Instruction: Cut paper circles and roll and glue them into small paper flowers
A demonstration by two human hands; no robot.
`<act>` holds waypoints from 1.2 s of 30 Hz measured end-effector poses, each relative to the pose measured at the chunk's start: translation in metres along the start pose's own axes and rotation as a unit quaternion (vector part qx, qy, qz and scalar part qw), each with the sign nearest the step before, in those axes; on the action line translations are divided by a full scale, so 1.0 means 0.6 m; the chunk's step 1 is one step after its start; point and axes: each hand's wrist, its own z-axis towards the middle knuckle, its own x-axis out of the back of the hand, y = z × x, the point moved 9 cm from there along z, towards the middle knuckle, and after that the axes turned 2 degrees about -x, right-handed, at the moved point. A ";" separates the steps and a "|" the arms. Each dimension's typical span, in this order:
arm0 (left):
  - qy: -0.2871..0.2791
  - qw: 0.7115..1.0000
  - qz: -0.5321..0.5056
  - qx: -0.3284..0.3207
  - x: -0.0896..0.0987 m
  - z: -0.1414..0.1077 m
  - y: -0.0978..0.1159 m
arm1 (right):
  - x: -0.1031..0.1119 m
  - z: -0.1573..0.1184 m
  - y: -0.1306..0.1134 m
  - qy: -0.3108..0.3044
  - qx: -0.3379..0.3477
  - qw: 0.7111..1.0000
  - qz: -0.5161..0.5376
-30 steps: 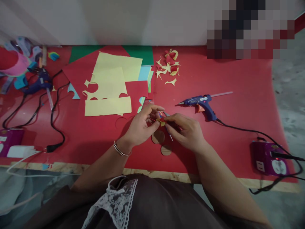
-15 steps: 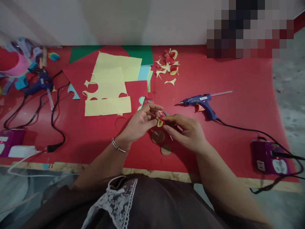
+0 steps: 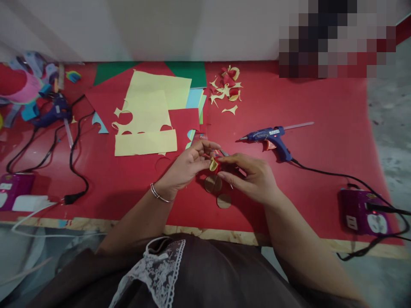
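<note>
A small folded piece of yellow and red craft paper or felt (image 3: 213,164) is pinched between both hands above the table. My left hand (image 3: 195,160) is closed on its left side, thumb and fingertips together. From the right, the fingers of my right hand (image 3: 247,173) press on its red part. Thin grey metal tips (image 3: 224,152) show beside the right fingers; the rest of that tool is hidden. Just below the hands lie two brown discs, a larger one (image 3: 212,184) and a smaller one (image 3: 224,201).
A blue glue gun (image 3: 268,136) lies to the right, its cord running to a purple power box (image 3: 362,211). Yellow sheets with round cutouts (image 3: 146,143) lie at left, paper scraps (image 3: 229,87) behind. Another glue gun (image 3: 58,111) and cords are far left.
The yellow and red piece has turned slightly between my fingers, and its yellow part now looks more folded. Both hands stay in nearly the same place.
</note>
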 end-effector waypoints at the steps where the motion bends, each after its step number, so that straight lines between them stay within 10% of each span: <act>1: 0.002 1.000 0.003 -0.001 0.000 0.000 0.000 | 0.000 0.000 0.000 -0.001 0.001 1.000 0.000; 36: 0.031 0.996 -0.080 -0.002 -0.011 0.004 0.002 | 0.002 0.000 -0.017 0.033 0.048 0.996 -0.063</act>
